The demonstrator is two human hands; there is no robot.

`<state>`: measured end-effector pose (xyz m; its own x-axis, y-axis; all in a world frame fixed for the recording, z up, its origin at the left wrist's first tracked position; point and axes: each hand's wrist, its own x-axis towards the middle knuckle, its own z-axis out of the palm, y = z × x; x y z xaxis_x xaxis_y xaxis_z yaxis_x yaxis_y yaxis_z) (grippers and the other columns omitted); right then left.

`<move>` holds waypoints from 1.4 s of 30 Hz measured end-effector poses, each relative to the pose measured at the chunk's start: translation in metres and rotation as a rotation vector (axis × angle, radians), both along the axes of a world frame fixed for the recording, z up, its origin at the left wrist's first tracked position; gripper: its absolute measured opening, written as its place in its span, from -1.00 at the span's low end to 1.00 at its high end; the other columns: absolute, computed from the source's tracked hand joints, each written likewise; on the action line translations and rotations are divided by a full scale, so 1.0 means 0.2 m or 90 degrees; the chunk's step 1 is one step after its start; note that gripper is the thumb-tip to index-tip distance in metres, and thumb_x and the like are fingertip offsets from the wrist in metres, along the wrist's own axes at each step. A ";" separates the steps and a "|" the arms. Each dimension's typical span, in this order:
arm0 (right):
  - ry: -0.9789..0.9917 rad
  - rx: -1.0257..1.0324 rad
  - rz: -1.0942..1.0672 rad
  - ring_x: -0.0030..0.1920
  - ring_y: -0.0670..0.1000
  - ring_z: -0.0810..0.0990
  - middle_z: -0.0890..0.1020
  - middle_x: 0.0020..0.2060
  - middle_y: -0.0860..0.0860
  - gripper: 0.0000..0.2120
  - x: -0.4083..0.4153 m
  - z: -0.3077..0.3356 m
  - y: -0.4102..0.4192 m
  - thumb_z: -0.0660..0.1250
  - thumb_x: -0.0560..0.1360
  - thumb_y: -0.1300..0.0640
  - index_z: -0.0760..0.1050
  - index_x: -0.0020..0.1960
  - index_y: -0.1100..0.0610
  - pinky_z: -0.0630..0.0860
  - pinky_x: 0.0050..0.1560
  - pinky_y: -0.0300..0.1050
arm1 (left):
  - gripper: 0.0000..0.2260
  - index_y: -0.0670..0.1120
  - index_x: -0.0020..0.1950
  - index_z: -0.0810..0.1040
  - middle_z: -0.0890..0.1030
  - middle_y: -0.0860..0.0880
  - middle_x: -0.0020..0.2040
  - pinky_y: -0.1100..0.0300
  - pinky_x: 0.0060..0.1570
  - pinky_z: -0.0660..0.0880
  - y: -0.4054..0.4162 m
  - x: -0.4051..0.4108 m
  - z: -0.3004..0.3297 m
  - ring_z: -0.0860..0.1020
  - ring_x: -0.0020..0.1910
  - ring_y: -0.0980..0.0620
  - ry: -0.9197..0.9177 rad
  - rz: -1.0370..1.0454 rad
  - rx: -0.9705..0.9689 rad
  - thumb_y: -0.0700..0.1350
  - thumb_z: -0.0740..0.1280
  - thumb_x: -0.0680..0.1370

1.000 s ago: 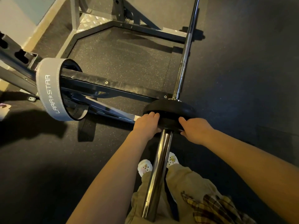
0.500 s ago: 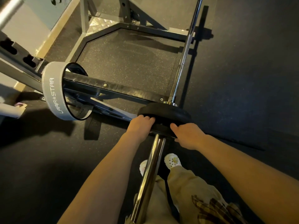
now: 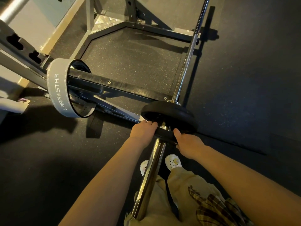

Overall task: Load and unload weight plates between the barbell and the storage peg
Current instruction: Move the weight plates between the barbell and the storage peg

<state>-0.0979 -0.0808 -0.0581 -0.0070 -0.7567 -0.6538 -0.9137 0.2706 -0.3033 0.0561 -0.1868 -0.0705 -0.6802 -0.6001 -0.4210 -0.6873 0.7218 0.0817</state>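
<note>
We have the round black rubber weight plate [image 3: 169,112] seated on the chrome barbell sleeve [image 3: 151,170], near its inner collar. Our left hand [image 3: 143,130] and right hand [image 3: 189,143] each curl round its near rim. Whether it goes on or off we cannot tell; the storage peg stays unidentified.
</note>
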 end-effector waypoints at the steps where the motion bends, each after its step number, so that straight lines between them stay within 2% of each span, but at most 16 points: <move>1: 0.002 0.002 -0.005 -0.13 -0.04 0.56 0.52 -0.10 0.00 -0.43 0.00 0.00 0.00 0.28 0.56 0.15 0.06 0.46 0.03 0.56 -0.09 -0.09 | -0.60 -0.06 0.38 0.33 0.50 -0.08 0.25 0.04 0.13 0.49 0.01 0.00 0.00 0.46 0.25 -0.06 0.004 0.013 0.005 -0.18 0.31 0.56; 3: 0.015 -0.011 -0.004 -0.13 -0.04 0.55 0.51 -0.09 0.01 -0.41 0.00 0.00 0.01 0.28 0.56 0.17 0.05 0.47 0.04 0.53 -0.12 -0.11 | -0.62 -0.06 0.36 0.35 0.52 -0.08 0.24 0.05 0.12 0.48 0.02 0.02 0.00 0.48 0.22 -0.06 0.008 0.013 0.002 -0.17 0.31 0.56; 8: -0.015 -0.013 0.034 -0.15 -0.07 0.47 0.43 -0.12 -0.03 -0.42 0.10 0.03 0.09 0.27 0.56 0.14 0.06 0.47 0.06 0.40 -0.13 -0.15 | -0.67 -0.02 0.33 0.39 0.54 -0.03 0.20 0.10 0.15 0.45 0.04 0.15 0.03 0.52 0.16 0.00 0.000 -0.085 0.005 -0.08 0.31 0.57; 14: 0.028 -0.015 0.055 -0.20 -0.06 0.43 0.39 -0.16 -0.02 -0.40 0.15 0.03 0.13 0.27 0.56 0.17 0.04 0.49 0.07 0.36 -0.19 -0.14 | -0.64 -0.02 0.35 0.35 0.53 -0.02 0.21 0.10 0.17 0.44 0.14 0.19 0.02 0.49 0.18 0.00 0.019 -0.002 0.020 -0.11 0.31 0.57; 19: 0.007 -0.006 0.019 -0.17 -0.06 0.49 0.43 -0.15 -0.04 -0.41 0.14 0.01 0.14 0.27 0.57 0.14 0.04 0.48 0.03 0.40 -0.19 -0.17 | -0.61 -0.04 0.36 0.34 0.51 -0.03 0.23 0.10 0.19 0.45 0.19 0.19 0.02 0.47 0.22 -0.01 0.044 0.050 0.025 -0.15 0.32 0.56; 25: 0.009 0.012 0.021 -0.27 -0.11 0.42 0.39 -0.23 -0.07 -0.45 0.22 0.00 0.20 0.28 0.55 0.17 0.09 0.44 0.10 0.34 -0.27 -0.20 | -0.65 -0.01 0.33 0.38 0.54 -0.03 0.19 0.07 0.21 0.40 0.19 0.21 0.06 0.50 0.18 -0.01 0.003 -0.024 0.000 -0.11 0.32 0.56; 27: -0.013 0.028 0.036 -0.28 -0.12 0.44 0.40 -0.24 -0.09 -0.46 0.23 0.00 0.21 0.28 0.56 0.16 0.09 0.43 0.08 0.35 -0.31 -0.23 | -0.64 0.01 0.34 0.37 0.53 -0.01 0.21 0.09 0.20 0.39 0.22 0.25 0.06 0.49 0.20 0.00 -0.006 -0.001 0.019 -0.11 0.32 0.56; 30: -0.001 0.022 0.067 -0.21 -0.07 0.50 0.44 -0.16 -0.04 -0.45 0.23 -0.01 0.22 0.28 0.56 0.15 0.08 0.44 0.07 0.42 -0.24 -0.19 | -0.65 0.02 0.33 0.37 0.50 0.01 0.24 0.10 0.21 0.39 0.29 0.28 0.06 0.47 0.23 0.02 0.013 0.051 0.038 -0.11 0.32 0.56; 33: 0.006 0.009 0.072 -0.23 -0.08 0.48 0.43 -0.16 -0.04 -0.43 0.21 -0.02 0.22 0.27 0.57 0.12 0.05 0.47 0.06 0.42 -0.23 -0.17 | -0.65 0.01 0.33 0.37 0.50 0.00 0.25 0.08 0.24 0.40 0.32 0.27 0.06 0.45 0.25 0.01 0.030 0.092 0.031 -0.12 0.32 0.56; 35: -0.010 0.012 0.075 -0.20 -0.07 0.52 0.48 -0.15 -0.04 -0.45 0.20 -0.02 0.21 0.25 0.58 0.10 0.06 0.47 0.05 0.49 -0.19 -0.16 | -0.65 0.01 0.33 0.37 0.50 -0.01 0.27 0.07 0.26 0.40 0.33 0.25 0.07 0.45 0.27 0.00 0.031 0.110 0.030 -0.11 0.31 0.56; 38: -0.042 0.017 0.075 -0.11 -0.05 0.58 0.55 -0.05 -0.01 -0.51 0.18 -0.03 0.20 0.29 0.57 0.06 0.15 0.41 0.04 0.57 -0.07 -0.12 | -0.64 -0.01 0.35 0.37 0.47 -0.01 0.32 0.05 0.31 0.37 0.36 0.25 0.07 0.41 0.34 -0.01 0.039 0.148 0.039 -0.12 0.31 0.57; 42: -0.079 0.048 0.097 0.03 0.00 0.60 0.57 0.10 0.04 -0.56 0.15 -0.06 0.17 0.37 0.51 0.02 0.27 0.30 0.04 0.53 -0.02 -0.16 | -0.60 -0.02 0.37 0.36 0.42 -0.02 0.38 0.04 0.35 0.34 0.43 0.24 0.07 0.33 0.41 -0.01 0.054 0.220 0.050 -0.12 0.33 0.55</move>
<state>-0.0677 -0.0467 -0.0691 0.1886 -0.6918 -0.6971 -0.9025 0.1579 -0.4008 0.1035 -0.1015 -0.0559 -0.4777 -0.7681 -0.4265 -0.8778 0.4378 0.1947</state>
